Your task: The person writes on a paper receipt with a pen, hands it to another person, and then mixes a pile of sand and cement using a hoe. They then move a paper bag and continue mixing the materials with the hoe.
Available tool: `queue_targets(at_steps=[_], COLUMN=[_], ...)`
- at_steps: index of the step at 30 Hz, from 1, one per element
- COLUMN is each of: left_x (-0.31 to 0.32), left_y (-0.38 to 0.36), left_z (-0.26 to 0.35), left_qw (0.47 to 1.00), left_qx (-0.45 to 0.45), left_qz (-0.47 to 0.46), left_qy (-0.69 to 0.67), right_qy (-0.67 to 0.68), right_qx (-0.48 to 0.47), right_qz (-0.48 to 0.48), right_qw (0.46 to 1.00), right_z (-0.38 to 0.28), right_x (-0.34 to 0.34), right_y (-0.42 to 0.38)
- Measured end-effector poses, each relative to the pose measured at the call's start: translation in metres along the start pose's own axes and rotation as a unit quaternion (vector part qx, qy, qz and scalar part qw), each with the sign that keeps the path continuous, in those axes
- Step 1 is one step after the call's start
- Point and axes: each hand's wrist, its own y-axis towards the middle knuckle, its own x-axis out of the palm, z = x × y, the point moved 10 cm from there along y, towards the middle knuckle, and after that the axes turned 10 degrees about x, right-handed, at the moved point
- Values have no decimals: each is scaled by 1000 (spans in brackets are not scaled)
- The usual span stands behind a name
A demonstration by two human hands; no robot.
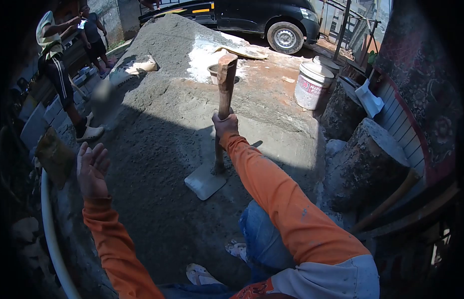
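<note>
My right hand (226,124) is wrapped round the wooden handle of a hoe (219,155), below its thick upper end. The hoe stands nearly upright, its flat grey metal blade (205,181) resting on the grey sand-like mix (157,164). Raised at the left, my left hand (93,170) holds nothing; its fingers are apart and the palm is turned partly inward. Under it lies more of the dark, shaded mix. My feet in sandals (201,275) are on the ground just below the blade.
A tall sand heap (162,45) rises behind, with white powder (204,57) and a bucket (213,74) beside it. Paint pails (311,87) and concrete-crusted cylinders (369,159) line the right. Two people (60,74) stand at left, near a pale pipe (50,224). A black vehicle (252,17) is parked behind.
</note>
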Motion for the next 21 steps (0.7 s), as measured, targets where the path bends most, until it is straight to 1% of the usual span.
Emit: queue_targets(at_steps=[2,3,4,5,7,9,11,13,16,21], left_x=[-3,-4,-3,-5,-12,-11,-14,-15,-16,-17], left_y=[4,3,3,3,4,6,7,8,9,7], left_z=[-3,-2,-1,0,-1,-1,1,0,-1,2], left_qw=[1000,1000,1000,1000,999,999,999,999,999,999], left_qx=[-2,-2,-2,-3,-2,3,5,3,7,-1], left_qz=[-10,-5,-2,3,24,8,17,20,24,19], left_qy=[-12,-18,-26,-27,-25,-34,-32,-33,-43,-31], right_qy=[-21,-1,18,7,31,34,42,57,28,60], right_qx=[45,35,-25,-8,-32,0,-5,-6,-11,-10], right_qz=[-31,-13,5,-10,3,-34,-18,-28,-8,-25], right_qw=[998,999,1000,1000,999,999,999,998,1000,998], right_z=[-9,-14,3,16,22,22,22,23,32,34], right_x=[-1,-3,5,11,13,15,16,18,16,20], right_y=[-8,-12,3,11,17,13,15,15,21,22])
